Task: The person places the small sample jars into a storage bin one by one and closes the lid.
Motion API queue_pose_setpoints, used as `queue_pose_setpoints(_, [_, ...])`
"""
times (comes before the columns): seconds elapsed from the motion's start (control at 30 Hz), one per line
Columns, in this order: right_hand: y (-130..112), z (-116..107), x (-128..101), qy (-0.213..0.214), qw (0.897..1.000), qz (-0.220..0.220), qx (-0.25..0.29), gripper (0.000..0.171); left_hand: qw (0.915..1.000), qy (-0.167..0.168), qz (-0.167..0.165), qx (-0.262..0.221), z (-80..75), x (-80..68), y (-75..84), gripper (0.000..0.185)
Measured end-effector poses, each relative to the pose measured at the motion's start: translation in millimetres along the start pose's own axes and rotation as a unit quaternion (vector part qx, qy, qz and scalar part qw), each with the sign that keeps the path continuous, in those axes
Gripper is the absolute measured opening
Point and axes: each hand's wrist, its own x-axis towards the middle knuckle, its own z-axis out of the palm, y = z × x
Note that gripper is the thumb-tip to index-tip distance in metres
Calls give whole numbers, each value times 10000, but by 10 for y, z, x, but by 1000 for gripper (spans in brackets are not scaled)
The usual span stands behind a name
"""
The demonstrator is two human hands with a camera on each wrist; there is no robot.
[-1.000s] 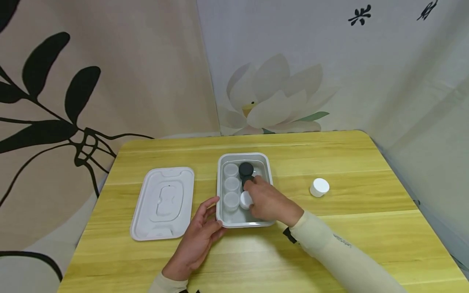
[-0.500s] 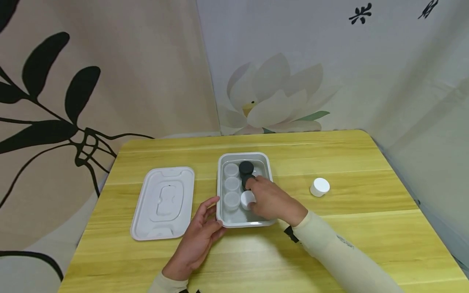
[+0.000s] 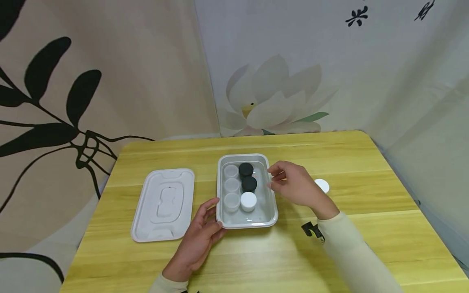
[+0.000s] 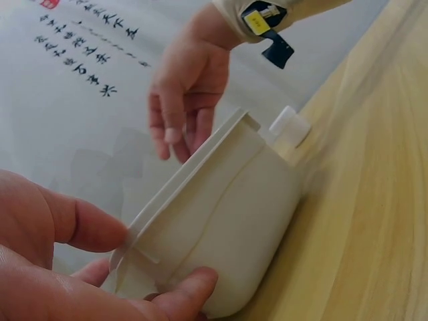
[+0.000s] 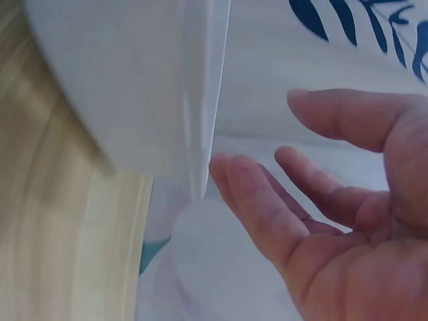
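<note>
The right hand (image 3: 295,184), empty, fingers parted, is nearer the loose white tub (image 3: 323,185), to its right; the left hand (image 3: 200,237) holds the tray (image 3: 264,212) at its near-left corner.

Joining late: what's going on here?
A person's left hand holds an open white box at its near-left corner. The empty right hand is at the right rim. Inside are three translucent round containers, two black-topped ones and one white-topped one. Another white-topped container sits on the table, partly behind the right hand. A white lid lies left of the box.
</note>
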Motion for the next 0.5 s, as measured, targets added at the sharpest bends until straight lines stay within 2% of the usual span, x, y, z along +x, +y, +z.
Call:
queue_pose_setpoints(0.27, [374, -179, -212, 375, 9974, 574, 233, 35, 10000, -59, 66, 43, -2, 1, -17, 65])
queue_pose_setpoints(0.5, [633, -359, -349, 693, 9937, 814, 323, 42, 10000, -38, 13, 3, -6, 7, -10, 63])
